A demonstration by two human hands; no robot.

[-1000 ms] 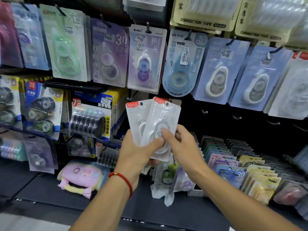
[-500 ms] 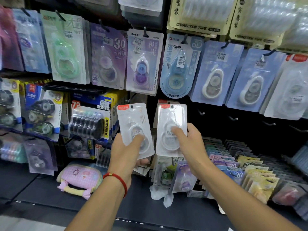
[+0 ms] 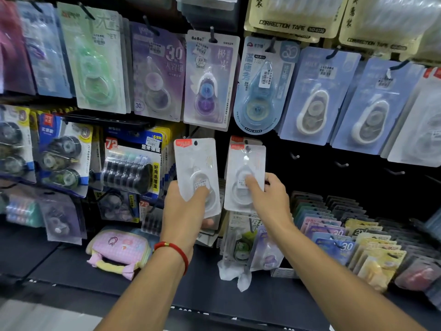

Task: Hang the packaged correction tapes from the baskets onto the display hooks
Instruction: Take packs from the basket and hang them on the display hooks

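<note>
My left hand grips a white packaged correction tape with a red label, held upright in front of the display. My right hand pinches a second white pack at its lower part and holds its top hole up against the dark display wall, right in front of another identical pack hanging there. Bare hooks stick out of the wall to the right.
Blue, purple and green correction tape packs hang in the row above. Black tape packs hang at left. Rows of coloured packs stand in bins at lower right. A pink pouch lies on the dark shelf.
The two white packs, first held stacked together, were split between my hands. My right hand has carried its pack up and right to the hook position; my left hand stays nearly still.
</note>
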